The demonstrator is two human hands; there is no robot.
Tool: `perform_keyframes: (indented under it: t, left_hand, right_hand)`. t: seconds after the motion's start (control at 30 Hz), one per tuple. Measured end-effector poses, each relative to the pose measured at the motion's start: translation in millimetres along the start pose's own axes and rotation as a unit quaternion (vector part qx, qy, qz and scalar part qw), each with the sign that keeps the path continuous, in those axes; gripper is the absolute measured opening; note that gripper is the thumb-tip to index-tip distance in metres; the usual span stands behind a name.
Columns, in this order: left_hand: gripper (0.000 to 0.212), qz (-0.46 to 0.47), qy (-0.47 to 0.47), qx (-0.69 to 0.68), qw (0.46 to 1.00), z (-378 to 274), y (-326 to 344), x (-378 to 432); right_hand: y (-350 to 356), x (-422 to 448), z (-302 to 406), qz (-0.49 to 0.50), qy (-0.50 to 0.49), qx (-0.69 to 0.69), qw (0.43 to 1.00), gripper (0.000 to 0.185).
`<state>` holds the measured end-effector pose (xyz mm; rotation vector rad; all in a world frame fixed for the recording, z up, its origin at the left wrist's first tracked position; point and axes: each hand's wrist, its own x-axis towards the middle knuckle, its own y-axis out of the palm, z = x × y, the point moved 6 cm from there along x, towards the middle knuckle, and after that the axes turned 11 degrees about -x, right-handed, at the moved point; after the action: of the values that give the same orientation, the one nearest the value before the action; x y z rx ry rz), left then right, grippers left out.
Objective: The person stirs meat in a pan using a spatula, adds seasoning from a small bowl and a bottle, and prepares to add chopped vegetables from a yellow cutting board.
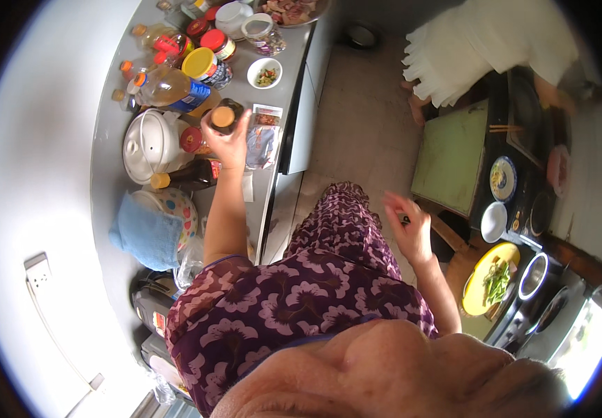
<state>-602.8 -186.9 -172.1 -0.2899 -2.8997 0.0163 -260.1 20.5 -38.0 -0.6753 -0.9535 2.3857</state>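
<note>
My left hand (229, 143) reaches over the counter. Its thumb and fingers wrap a dark bottle (234, 107) with an orange-tan cap, seen nearly from the top. Right beside that hand are a red-lidded jar (192, 140) and a large plastic bottle of yellowish liquid (173, 89) with a blue label. Two flat packets, a printed one (267, 115) and a grey-blue one (262, 146), lie by the counter's front edge. A dark sauce bottle (191, 177) with a yellow cap is near my wrist. My right hand (411, 230) hangs in the air, fingers parted and holding nothing.
A small white bowl (252, 79) of chopped vegetables stands near several jars. A white lidded pot (136, 146) stands behind. Across the floor, another person in a white garment (468, 47) is at the stove side, near a yellow plate (473, 292) of cut greens.
</note>
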Motion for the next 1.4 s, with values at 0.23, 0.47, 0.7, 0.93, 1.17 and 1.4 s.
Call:
perform_keyframes:
  t: [0.23,0.47,0.7,0.93,1.17,1.4]
  left_hand:
    - [0.054,0.299,0.117,0.046,0.946,-114.9,119.6,-91.4]
    - [0.052,0.406,0.184,-0.065,0.893,-170.3,183.7,-236.9]
    - [0.057,0.55,0.225,-0.161,0.788,-275.4,241.4,-401.7]
    - [0.049,0.723,0.19,-0.123,0.653,-343.7,297.9,-499.6]
    - [0.051,0.771,0.172,-0.128,0.6,-387.7,342.3,-581.7]
    - [0.044,0.79,0.214,-0.161,0.551,-399.1,353.5,-632.8]
  right_hand:
    - [-7.5,38.3,68.0,-0.001,0.04,0.343,0.938,0.05]
    - [-82.7,-84.5,14.9,-0.133,0.146,0.048,0.979,0.041]
    - [-154.7,-273.6,-67.9,-0.172,0.302,0.097,0.932,0.043]
    - [-189.3,-396.6,-141.1,-0.372,0.34,0.188,0.843,0.041]
    - [-227.8,-468.6,-176.7,-0.473,0.312,0.342,0.75,0.034]
    - [-242.7,-514.7,-214.3,-0.324,0.431,0.306,0.784,0.039]
